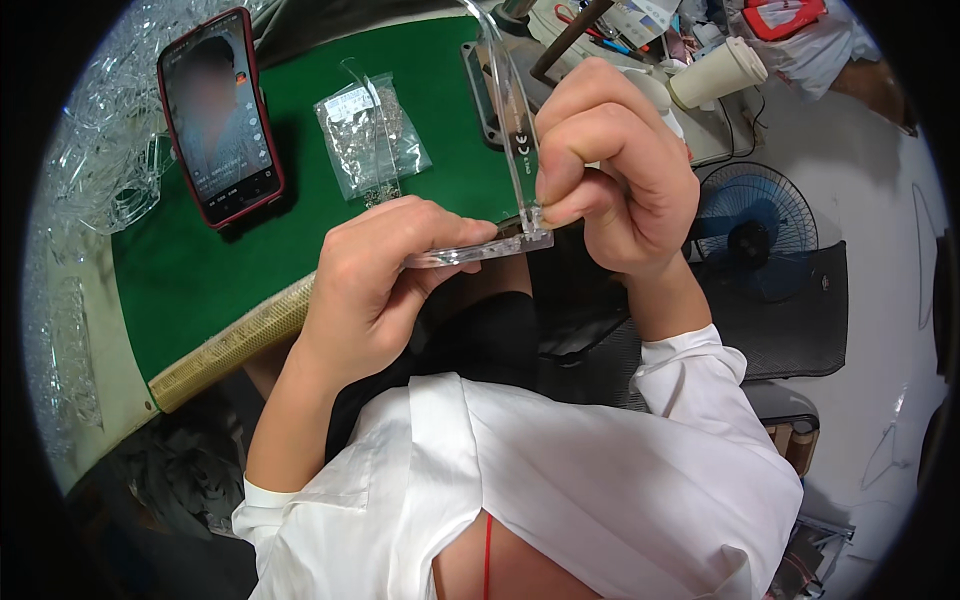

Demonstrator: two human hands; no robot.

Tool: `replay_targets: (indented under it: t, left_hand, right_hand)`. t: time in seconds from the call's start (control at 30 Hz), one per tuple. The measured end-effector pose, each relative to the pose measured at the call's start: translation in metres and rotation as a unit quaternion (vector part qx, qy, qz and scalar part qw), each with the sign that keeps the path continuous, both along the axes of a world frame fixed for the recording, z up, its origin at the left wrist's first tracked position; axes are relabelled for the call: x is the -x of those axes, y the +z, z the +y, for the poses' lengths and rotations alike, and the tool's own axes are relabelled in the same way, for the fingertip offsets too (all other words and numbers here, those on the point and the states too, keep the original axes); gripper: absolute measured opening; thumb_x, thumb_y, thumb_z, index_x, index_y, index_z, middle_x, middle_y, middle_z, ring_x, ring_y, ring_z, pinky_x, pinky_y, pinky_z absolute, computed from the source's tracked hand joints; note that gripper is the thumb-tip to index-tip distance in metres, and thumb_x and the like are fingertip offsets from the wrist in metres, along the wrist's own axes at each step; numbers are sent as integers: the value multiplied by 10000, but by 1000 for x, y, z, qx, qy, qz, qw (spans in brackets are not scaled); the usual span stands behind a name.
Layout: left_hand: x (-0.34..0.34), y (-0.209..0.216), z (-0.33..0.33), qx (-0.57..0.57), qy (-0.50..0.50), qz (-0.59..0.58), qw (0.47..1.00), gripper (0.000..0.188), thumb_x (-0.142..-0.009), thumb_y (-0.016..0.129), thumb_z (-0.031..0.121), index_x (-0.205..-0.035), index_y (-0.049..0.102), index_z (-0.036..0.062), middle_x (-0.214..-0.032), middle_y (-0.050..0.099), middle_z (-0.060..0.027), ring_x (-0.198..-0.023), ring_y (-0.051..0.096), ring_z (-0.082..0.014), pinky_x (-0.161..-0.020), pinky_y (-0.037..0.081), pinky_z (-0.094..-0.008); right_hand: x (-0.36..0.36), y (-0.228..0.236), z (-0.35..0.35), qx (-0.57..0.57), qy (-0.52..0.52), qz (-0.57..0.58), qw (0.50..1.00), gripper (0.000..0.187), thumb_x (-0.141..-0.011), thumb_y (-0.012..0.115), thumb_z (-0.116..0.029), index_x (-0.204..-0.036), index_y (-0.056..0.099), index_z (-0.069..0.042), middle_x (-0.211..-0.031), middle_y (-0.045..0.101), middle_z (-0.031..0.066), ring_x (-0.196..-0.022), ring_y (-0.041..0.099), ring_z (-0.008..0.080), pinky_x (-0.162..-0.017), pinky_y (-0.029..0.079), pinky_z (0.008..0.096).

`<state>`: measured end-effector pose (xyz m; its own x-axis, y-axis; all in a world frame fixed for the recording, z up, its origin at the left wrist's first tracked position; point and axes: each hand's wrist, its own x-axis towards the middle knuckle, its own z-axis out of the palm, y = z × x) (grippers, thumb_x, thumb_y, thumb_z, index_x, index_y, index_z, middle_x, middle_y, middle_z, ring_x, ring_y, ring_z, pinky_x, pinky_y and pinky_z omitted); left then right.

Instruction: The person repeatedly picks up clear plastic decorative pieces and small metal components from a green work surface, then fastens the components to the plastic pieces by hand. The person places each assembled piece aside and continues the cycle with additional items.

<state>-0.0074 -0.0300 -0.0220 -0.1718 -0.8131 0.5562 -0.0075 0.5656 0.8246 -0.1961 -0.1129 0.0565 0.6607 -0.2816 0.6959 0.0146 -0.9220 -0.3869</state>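
Observation:
A clear plastic eyeglass frame [465,254] is held above the near edge of a green work mat [290,240]. My left hand [368,275] is closed around its front part, thumb along the top. From the hinge corner a clear temple arm [512,120] stands up and away from me, with small dark printing on it. My right hand [625,175] is closed in a pinch right at that hinge. Whatever its fingertips hold is too small to make out. Beyond my left hand lie a clear bag of tiny parts [370,140] and a small heap of metal bits [381,194].
A red-cased phone [222,120] stands at the far left, beside piled clear plastic frames [100,160]. A gold patterned strip [240,340] edges the table. A metal base [480,95], a pale cup [718,74] and clutter sit far right; a blue fan [757,235] is below.

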Motion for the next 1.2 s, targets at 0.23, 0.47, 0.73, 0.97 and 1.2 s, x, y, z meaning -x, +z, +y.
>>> replay_targets:
  t: [0.23, 0.47, 0.73, 0.97, 1.2]
  left_hand:
    - [-1, 1, 1, -24, -18, 7, 1000, 320, -702, 586, -141, -984, 660, -9, -789, 646, -115, -695, 620, -244, -599, 478, -304]
    - [-3, -1, 2, -38, -32, 12, 999, 366, -687, 543, -163, -1001, 658, -14, -816, 644, -126, -702, 620, -232, -626, 500, -291]
    - [0, 4, 1, -17, -6, -2, 1000, 359, -671, 556, -158, -984, 659, -15, -788, 640, -127, -683, 604, -253, -602, 476, -312]
    - [-7, 4, -2, 57, 20, -84, 995, 279, -762, 562, -144, -1000, 622, -12, -849, 657, -145, -723, 638, -234, -659, 484, -301]
    - [2, 6, 3, -15, -2, 1, 1000, 292, -708, 603, -128, -971, 663, -16, -733, 615, -115, -648, 580, -247, -577, 447, -310]
  right_hand:
    - [0, 3, -3, 22, 10, 4, 1000, 224, -710, 757, -205, -784, 644, -26, -771, 587, 49, -686, 536, 180, -581, 431, 278]
    - [1, 2, -4, -11, 10, -1, 1000, 193, -712, 762, -164, -779, 647, -24, -778, 591, 55, -686, 549, 177, -579, 440, 267]
    - [2, 0, -2, -14, -5, -15, 1000, 145, -739, 747, -104, -782, 637, -19, -782, 588, 60, -674, 559, 168, -579, 451, 257]
    - [3, -2, 0, -37, -10, -24, 999, 142, -744, 744, -97, -784, 636, -14, -785, 588, 61, -676, 567, 159, -583, 456, 248]
    - [2, -4, 0, -60, 3, -35, 998, 123, -763, 725, -64, -813, 635, 3, -799, 588, 73, -669, 571, 145, -561, 451, 234]
